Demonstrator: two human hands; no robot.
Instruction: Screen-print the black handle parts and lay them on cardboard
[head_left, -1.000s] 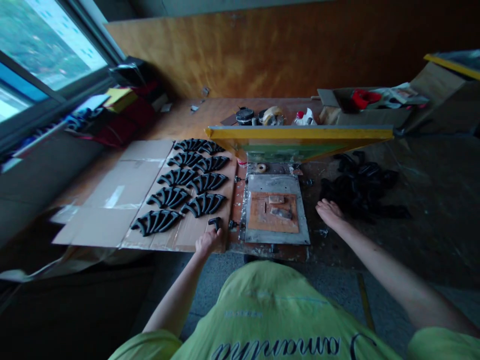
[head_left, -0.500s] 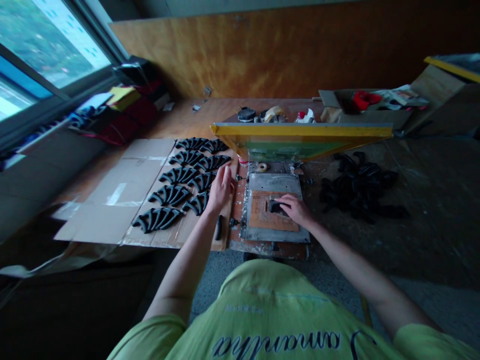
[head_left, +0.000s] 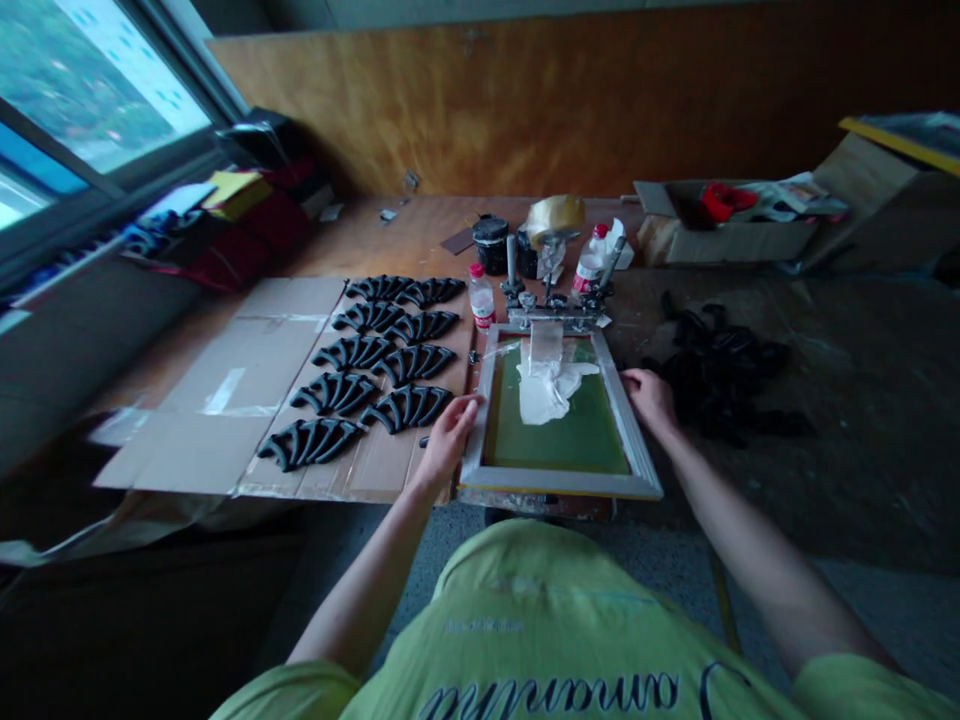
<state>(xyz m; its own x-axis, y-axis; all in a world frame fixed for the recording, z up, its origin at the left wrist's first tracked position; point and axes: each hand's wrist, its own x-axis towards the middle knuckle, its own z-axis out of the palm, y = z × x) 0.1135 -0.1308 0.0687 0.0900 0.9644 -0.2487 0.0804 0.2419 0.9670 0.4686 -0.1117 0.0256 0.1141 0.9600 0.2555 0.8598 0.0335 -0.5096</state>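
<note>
A screen frame (head_left: 645, 468) with silver edges and green mesh lies flat in front of me, with white paste (head_left: 551, 393) on its mesh. My left hand (head_left: 450, 437) has its fingers closed at the frame's left edge. On the opposite side, my right hand (head_left: 651, 402) pinches near the right edge, fingers bent. Metal clamps (head_left: 559, 316) meet the far end of the frame. Beside my left hand, curved black pieces (head_left: 409, 408) lie in fanned rows on cardboard (head_left: 259, 350). The board beneath the frame is hidden.
Small bottles with red caps (head_left: 481, 300) (head_left: 589, 265) and a black tub (head_left: 491, 246) stand behind the frame. A dark pile of black pieces (head_left: 724, 365) lies right of my right hand. Farther back are an open carton (head_left: 739, 243) and a wooden panel (head_left: 525, 110).
The raised screen frame has come down flat over the board. My right hand has left the dark object on the board and moved right; my left hand has moved slightly down to the frame's edge.
</note>
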